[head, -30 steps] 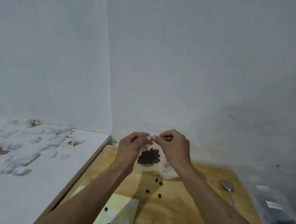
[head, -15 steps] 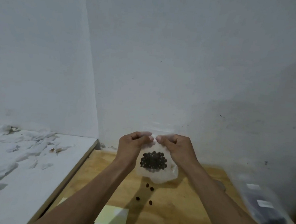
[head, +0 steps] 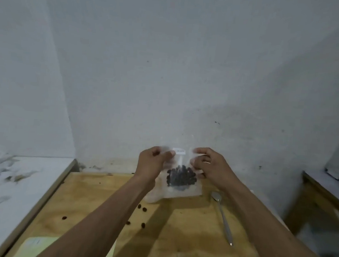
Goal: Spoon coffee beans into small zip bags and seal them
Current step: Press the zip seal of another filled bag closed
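A small clear zip bag (head: 180, 161) hangs upright above the wooden table (head: 187, 230), with a dark clump of coffee beans (head: 181, 176) in its lower part. My left hand (head: 152, 163) pinches the bag's top left corner. My right hand (head: 210, 165) pinches the top right edge with thumb and curled fingers. A metal spoon (head: 221, 214) lies on the table to the right, bowl towards the wall. Several loose beans (head: 142, 207) lie scattered on the wood under my left forearm.
More clear plastic (head: 182, 192) lies on the table under the held bag. A pale green sheet (head: 36, 245) lies at the near left. A white ledge (head: 10, 187) with debris runs along the left; a wooden frame (head: 316, 200) stands at the right.
My hands have slid apart along the bag's top edge, so more of the bag shows between them. The view has swung right, bringing the spoon back into sight.
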`<action>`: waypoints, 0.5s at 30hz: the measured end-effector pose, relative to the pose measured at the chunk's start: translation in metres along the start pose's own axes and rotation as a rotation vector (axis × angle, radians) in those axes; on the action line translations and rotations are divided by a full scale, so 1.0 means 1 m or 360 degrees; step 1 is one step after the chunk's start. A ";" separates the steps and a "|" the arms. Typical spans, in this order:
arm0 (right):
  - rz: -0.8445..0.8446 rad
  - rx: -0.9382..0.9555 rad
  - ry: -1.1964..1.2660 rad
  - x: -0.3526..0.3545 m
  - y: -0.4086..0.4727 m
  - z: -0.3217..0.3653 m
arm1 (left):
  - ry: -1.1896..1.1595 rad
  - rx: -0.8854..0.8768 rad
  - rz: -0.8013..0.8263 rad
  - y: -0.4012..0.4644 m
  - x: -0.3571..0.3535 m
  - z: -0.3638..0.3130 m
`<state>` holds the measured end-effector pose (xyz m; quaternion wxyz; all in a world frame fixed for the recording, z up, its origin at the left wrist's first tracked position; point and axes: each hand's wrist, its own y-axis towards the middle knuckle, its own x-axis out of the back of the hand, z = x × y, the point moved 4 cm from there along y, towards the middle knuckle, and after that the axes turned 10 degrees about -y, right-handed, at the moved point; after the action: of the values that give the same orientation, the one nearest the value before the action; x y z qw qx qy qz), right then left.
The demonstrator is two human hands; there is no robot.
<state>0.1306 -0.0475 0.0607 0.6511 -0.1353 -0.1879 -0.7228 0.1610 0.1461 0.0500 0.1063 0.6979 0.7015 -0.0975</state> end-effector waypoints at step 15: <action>-0.0486 -0.0552 -0.0552 0.146 -0.128 -0.113 | 0.0988 0.0151 0.0767 -0.088 -0.170 0.101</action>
<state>-0.0078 -0.2174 0.0118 0.4601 -0.3364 -0.1881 -0.7999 0.0752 -0.0459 0.0006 -0.1233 0.8429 0.5112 0.1137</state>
